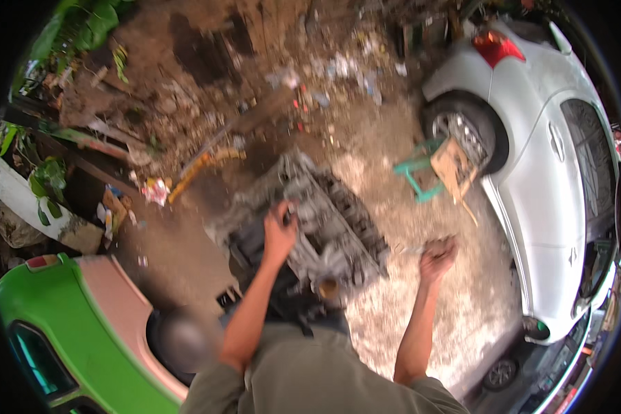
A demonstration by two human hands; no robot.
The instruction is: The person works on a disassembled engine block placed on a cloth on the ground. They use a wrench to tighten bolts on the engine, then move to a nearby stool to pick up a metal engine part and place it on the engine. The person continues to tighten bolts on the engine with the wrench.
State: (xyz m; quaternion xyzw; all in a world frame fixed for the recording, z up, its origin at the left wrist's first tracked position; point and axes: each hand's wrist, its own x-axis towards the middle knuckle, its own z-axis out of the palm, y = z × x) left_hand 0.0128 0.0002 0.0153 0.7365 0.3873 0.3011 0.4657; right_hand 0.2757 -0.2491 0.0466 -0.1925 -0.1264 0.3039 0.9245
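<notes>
A grey metal engine [324, 228] stands on the ground right in front of me, its top uneven with ridges and openings. Over its near left part is my left hand [281, 238], fingers curled round a small dark piece [287, 218] whose kind I cannot make out. My right hand [437, 261] is off the engine's right side, held in the air and closed. From its fingers a thin greyish rod-like thing [408, 249] points left toward the engine; blur hides what it is.
A silver car [531, 172] stands along the right, beside a small green stool [421, 169] with a brown board [454, 165] against it. A green and pink vehicle [83, 324] is at the lower left. Wooden planks [262, 110], litter and plants lie beyond the engine.
</notes>
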